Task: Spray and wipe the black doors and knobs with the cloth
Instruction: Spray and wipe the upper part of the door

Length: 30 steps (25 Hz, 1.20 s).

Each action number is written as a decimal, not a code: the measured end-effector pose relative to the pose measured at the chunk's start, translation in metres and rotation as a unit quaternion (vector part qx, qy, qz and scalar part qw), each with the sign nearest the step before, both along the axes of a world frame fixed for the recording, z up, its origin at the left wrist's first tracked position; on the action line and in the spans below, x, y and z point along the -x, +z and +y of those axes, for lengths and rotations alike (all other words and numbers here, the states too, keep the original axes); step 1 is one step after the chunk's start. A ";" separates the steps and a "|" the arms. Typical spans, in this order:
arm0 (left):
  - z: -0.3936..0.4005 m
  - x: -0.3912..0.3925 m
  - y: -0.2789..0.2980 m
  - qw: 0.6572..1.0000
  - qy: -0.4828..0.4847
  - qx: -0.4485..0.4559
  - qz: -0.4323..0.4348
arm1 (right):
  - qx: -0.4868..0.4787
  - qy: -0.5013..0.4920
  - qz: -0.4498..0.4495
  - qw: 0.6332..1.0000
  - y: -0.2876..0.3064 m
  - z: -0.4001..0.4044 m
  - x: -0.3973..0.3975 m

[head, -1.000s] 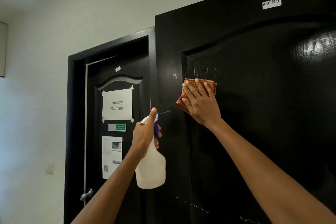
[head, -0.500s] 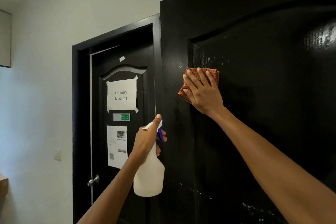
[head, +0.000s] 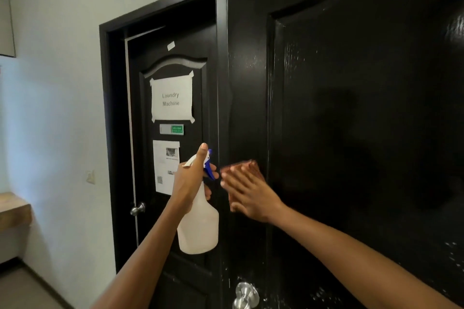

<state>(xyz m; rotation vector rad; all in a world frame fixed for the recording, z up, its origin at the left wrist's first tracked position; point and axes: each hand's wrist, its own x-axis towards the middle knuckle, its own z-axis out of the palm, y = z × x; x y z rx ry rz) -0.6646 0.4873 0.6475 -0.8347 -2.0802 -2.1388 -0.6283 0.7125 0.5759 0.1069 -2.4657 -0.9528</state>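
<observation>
Right hand (head: 251, 194) presses the soft, limp cloth (head: 247, 170) flat-fingered against the door (head: 351, 133); left hand (head: 192, 180) grips the light spray bottle's (head: 198, 228) neck

Near door (head: 351, 133) fills the right; cloth (head: 251, 170) flat on it under the right hand (head: 253, 198), spray bottle (head: 198, 223) just left, knob (head: 244, 295) below, far door (head: 175, 63) left beyond.
</observation>
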 end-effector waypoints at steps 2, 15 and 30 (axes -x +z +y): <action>-0.001 -0.012 -0.024 1.000 -0.006 0.011 -0.019 | -0.072 -0.007 -0.119 0.990 -0.070 0.005 -0.019; 0.000 -0.049 0.006 1.000 -0.024 0.001 0.008 | 0.021 -0.069 0.185 0.980 0.235 0.012 -0.033; 0.000 -0.037 0.063 0.996 0.010 0.007 0.093 | 0.010 -0.062 0.184 0.981 0.273 -0.004 -0.010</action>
